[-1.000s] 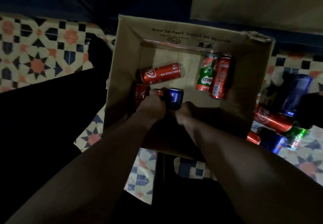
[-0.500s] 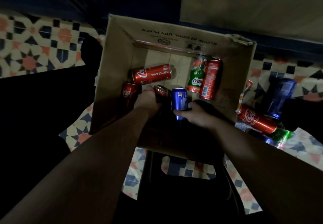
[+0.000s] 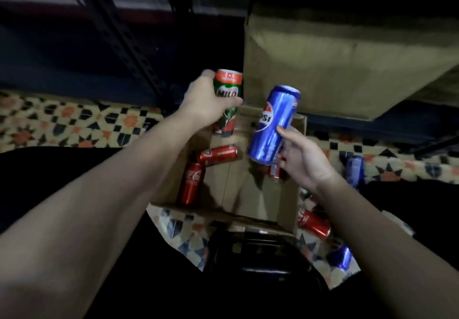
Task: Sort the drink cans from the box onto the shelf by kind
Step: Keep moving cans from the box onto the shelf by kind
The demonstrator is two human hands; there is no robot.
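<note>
Cans: left hand (image 3: 206, 100) fingers wrap Milo can (image 3: 227, 87), right hand (image 3: 301, 158) fingers pinch Pepsi can (image 3: 273, 124); cardboard box (image 3: 288, 194) and patterned floor (image 3: 74, 119) below, dark shelf (image 3: 124, 20) beyond.

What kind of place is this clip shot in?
Probably a dim storeroom or home storage corner: a dark metal shelf frame stands behind, an open cardboard box of drink cans sits on patterned floor tiles, and another carton is nearby.

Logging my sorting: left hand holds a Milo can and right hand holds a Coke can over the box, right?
Not quite. In the head view the right hand holds a blue Pepsi can, not a Coke. The left hand does hold the Milo can, over the box.
</note>
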